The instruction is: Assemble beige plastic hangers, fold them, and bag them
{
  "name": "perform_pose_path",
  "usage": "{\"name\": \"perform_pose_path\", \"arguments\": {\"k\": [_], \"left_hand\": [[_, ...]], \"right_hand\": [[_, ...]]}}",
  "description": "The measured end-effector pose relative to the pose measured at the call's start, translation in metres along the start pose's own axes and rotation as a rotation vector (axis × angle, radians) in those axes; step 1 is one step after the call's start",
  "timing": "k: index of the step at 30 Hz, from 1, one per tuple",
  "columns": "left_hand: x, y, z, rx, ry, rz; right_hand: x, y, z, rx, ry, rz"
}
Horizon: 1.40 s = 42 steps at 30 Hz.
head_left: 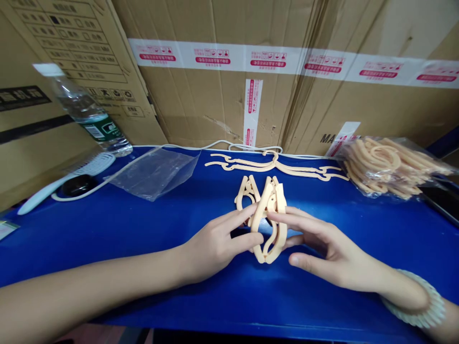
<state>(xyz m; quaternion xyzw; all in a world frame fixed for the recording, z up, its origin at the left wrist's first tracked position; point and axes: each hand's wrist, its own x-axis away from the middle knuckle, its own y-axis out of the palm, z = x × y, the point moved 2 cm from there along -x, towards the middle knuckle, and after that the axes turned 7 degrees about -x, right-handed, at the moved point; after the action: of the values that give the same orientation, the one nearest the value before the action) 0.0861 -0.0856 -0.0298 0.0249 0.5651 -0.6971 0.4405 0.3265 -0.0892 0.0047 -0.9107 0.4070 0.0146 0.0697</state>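
Note:
A beige folding clothes hanger (281, 224), folded up, stands in front of me at the middle of the table. My left hand (224, 239) pinches its left side between thumb and fingers. On the other side, my right hand (322, 243) touches the hanger with its fingertips, thumb spread apart from it. Just behind stands a second folded hanger (239, 199), partly hidden by my left hand and the front one. Farther back, an unfolded beige hanger (258, 166) lies flat with its hook toward the cardboard.
The blue table (143, 286) is backed by cardboard boxes (215, 100). At right lies a clear bag of beige hangers (387, 165). On the left are a water bottle (91, 114), a pale hairbrush (71, 174), a black round object (79, 185), a white cable (139, 157) and an empty plastic bag (158, 174).

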Motion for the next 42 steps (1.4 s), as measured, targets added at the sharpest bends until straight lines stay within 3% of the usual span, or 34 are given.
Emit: {"name": "perform_pose_path", "arguments": {"k": [4, 10, 13, 16, 20, 22, 34, 42], "left_hand": [[0.003, 0.002, -0.002, -0.117, 0.146, 0.033], [0.004, -0.003, -0.005, -0.173, 0.101, -0.024], [0.004, -0.003, -0.005, -0.181, 0.079, -0.055], [0.005, -0.002, -0.005, -0.196, 0.074, -0.09], [0.006, -0.001, -0.006, -0.216, 0.053, -0.148], [0.005, -0.002, -0.006, -0.214, 0.047, -0.191], [0.005, 0.001, -0.01, -0.137, -0.002, -0.287], [0.005, -0.001, -0.008, -0.193, 0.014, -0.308]], "right_hand": [[-0.001, -0.007, -0.003, 0.017, 0.005, 0.056], [-0.001, -0.048, -0.008, 0.26, 0.048, 0.354], [0.0, -0.072, -0.003, 0.467, 0.104, 0.411], [0.0, -0.082, 0.004, 0.679, 0.104, 0.329], [0.002, -0.079, 0.009, 0.86, 0.128, 0.103], [0.003, -0.077, 0.009, 0.925, 0.144, 0.058], [-0.004, -0.067, 0.018, 1.176, -0.056, 0.085], [-0.007, -0.064, 0.02, 1.356, -0.066, 0.1]]}}
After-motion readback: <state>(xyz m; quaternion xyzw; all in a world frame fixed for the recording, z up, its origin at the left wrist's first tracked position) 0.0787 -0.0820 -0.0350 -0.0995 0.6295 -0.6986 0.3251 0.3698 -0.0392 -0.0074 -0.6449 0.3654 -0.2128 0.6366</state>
